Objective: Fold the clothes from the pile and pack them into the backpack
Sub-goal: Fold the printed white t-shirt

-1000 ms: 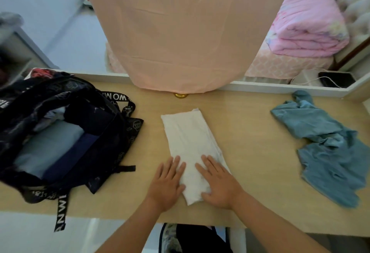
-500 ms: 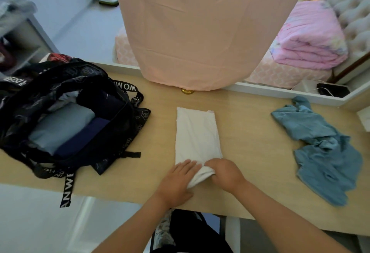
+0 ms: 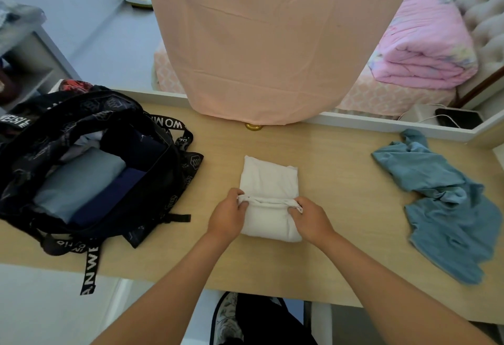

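Step in hand: the person folds the white garment [image 3: 270, 197] in half, carrying its near edge away from the body and over the rest of the cloth.
Left hand [image 3: 227, 215]: its grip is clenched on the left corner of the lifted edge, pinching the cloth between thumb and fingers.
Right hand [image 3: 311, 217]: its grip pinches the right corner of the same edge in the same way.
Garment relative to the grip: the lifted edge runs straight between the two grips; the flat far half lies just beyond them, and the rounded fold lies just behind them, toward the person, on the worktop [image 3: 341, 181].
How to do it well: both hands should probably travel together and at the same height, so that the edge stays straight and lands square on the far edge. After the cloth is laid down, it seems wise to press it flat before lifting, because this soft cloth may spring open.
Backpack [image 3: 81, 170]: it lies open, well to the left of the left grip, with folded clothes already inside; some room appears to remain.
Blue garment [image 3: 447, 202]: it lies unfolded, well to the right of the right grip, and probably comes next.
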A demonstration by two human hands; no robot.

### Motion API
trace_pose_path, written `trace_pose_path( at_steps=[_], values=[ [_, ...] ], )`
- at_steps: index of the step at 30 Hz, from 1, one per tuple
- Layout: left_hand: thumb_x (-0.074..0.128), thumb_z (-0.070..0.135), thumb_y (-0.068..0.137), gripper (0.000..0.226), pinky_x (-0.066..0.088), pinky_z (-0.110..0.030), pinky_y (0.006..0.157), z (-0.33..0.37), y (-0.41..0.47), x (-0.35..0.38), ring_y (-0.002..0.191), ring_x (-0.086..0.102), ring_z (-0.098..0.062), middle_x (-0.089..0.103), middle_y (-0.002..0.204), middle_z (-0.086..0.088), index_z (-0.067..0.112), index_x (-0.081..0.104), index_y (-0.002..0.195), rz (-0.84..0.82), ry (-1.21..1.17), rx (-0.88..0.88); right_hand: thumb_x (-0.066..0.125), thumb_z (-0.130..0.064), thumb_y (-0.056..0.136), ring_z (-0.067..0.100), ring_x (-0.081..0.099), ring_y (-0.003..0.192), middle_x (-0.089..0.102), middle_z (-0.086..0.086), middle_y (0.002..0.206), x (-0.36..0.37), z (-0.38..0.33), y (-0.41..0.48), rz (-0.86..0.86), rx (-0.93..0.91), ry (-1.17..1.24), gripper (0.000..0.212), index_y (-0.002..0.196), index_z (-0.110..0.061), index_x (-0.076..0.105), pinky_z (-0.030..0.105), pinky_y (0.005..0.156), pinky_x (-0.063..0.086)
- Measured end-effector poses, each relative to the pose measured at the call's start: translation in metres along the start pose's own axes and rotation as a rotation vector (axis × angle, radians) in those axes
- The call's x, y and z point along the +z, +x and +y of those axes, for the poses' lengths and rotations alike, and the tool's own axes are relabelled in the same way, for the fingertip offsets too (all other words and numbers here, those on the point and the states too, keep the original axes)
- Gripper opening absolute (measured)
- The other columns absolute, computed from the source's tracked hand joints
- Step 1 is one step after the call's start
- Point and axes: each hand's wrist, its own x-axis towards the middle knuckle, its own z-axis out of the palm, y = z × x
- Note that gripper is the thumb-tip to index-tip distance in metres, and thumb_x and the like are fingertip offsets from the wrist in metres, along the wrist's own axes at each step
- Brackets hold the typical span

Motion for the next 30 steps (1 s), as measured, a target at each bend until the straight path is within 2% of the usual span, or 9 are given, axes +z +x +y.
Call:
trace_pose_path(
  at_steps=[4, 6, 9, 11, 13, 16, 20, 26, 30],
  values=[
    [0.059, 0.012, 0.087, 0.037, 0.038, -0.036, 0.099, -0.008, -0.003, 0.015, 0.12, 0.05, -0.025, 0.054, 0.132, -0.003, 0.017, 0.058, 0.124, 0.288, 0.403, 0.517, 0.054, -0.03, 0.099, 0.03, 0.064, 0.097, 0.07, 0.009, 0.103, 0.011, 0.003, 0.021, 0.026, 0.06, -0.04, 0.019, 0.11, -0.016, 0.061, 0.034, 0.077, 0.047],
    [0.055, 0.029, 0.089, 0.045, 0.03, -0.041, 0.111, -0.021, -0.002, 0.03, 0.137, 0.04, -0.027, 0.046, 0.147, -0.005, 0.019, 0.054, 0.133, 0.078, 0.598, 0.811, 0.055, -0.032, 0.099, 0.032, 0.063, 0.1, 0.069, 0.012, 0.108, 0.013, 0.005, 0.031, 0.052, 0.097, -0.063, 0.023, 0.113, -0.015, 0.06, 0.036, 0.079, 0.048],
    [0.046, 0.054, 0.087, 0.079, 0.008, -0.048, 0.122, -0.033, 0.007, 0.041, 0.151, 0.003, -0.024, 0.008, 0.164, 0.0, 0.025, 0.019, 0.156, -0.247, 0.73, 0.698, 0.054, -0.028, 0.098, 0.034, 0.062, 0.101, 0.063, 0.011, 0.118, 0.015, 0.001, 0.035, 0.136, 0.115, -0.136, 0.026, 0.121, -0.015, 0.055, 0.038, 0.079, 0.049],
    [0.052, 0.055, 0.086, 0.091, -0.004, -0.047, 0.12, -0.035, 0.017, 0.044, 0.15, -0.012, -0.02, -0.008, 0.164, 0.005, 0.029, 0.002, 0.157, -0.332, 0.752, 0.64, 0.049, -0.017, 0.096, 0.034, 0.061, 0.103, 0.055, 0.011, 0.129, 0.019, 0.003, 0.031, 0.301, -0.108, -0.388, 0.033, 0.128, -0.016, 0.053, 0.041, 0.078, 0.051],
    [0.057, 0.053, 0.083, 0.094, -0.003, -0.046, 0.12, -0.033, 0.025, 0.045, 0.15, -0.011, -0.019, -0.005, 0.164, 0.005, 0.03, 0.003, 0.156, -0.318, 0.749, 0.67, 0.045, -0.016, 0.092, 0.032, 0.055, 0.115, 0.054, 0.012, 0.136, 0.026, 0.01, 0.025, 0.436, -0.472, -0.579, 0.039, 0.129, -0.015, 0.058, 0.044, 0.088, 0.049],
    [0.059, 0.055, 0.082, 0.091, 0.012, -0.048, 0.121, -0.038, 0.035, 0.046, 0.151, 0.0, -0.02, 0.005, 0.165, 0.001, 0.03, 0.012, 0.156, -0.268, 0.709, 0.698, 0.05, -0.033, 0.091, 0.029, 0.035, 0.143, 0.039, 0.012, 0.154, 0.033, 0.031, 0.017, 0.224, -0.724, -0.618, 0.058, 0.145, -0.013, 0.048, 0.045, 0.115, 0.03],
    [0.063, 0.052, 0.077, 0.098, 0.011, -0.037, 0.121, -0.04, 0.045, 0.04, 0.151, 0.0, -0.018, 0.005, 0.164, 0.001, 0.024, 0.014, 0.157, -0.27, 0.634, 0.681, 0.05, -0.038, 0.075, 0.022, 0.004, 0.153, 0.01, 0.009, 0.165, 0.026, 0.047, 0.019, -0.036, -0.599, -0.631, 0.093, 0.158, -0.012, 0.018, 0.039, 0.124, 0.012],
    [0.064, 0.034, 0.078, 0.079, 0.034, -0.033, 0.111, -0.025, 0.06, 0.023, 0.144, 0.032, -0.023, 0.033, 0.156, -0.004, 0.014, 0.038, 0.149, -0.357, 0.531, 0.577, 0.063, -0.036, 0.062, 0.025, 0.06, 0.124, 0.058, 0.009, 0.14, 0.019, 0.031, 0.038, 0.028, -0.5, -0.432, 0.078, 0.136, -0.013, 0.059, 0.038, 0.09, 0.057],
    [0.057, 0.043, 0.073, 0.039, 0.043, -0.028, 0.065, 0.008, 0.065, -0.012, 0.088, 0.065, -0.022, 0.071, 0.093, 0.001, 0.017, 0.069, 0.1, -0.395, 0.385, 0.281, 0.051, -0.056, 0.055, 0.02, 0.068, 0.096, 0.074, -0.004, 0.104, -0.013, 0.005, 0.05, -0.152, -0.221, -0.22, 0.064, 0.107, -0.026, 0.072, 0.027, 0.077, 0.051]
  ],
)
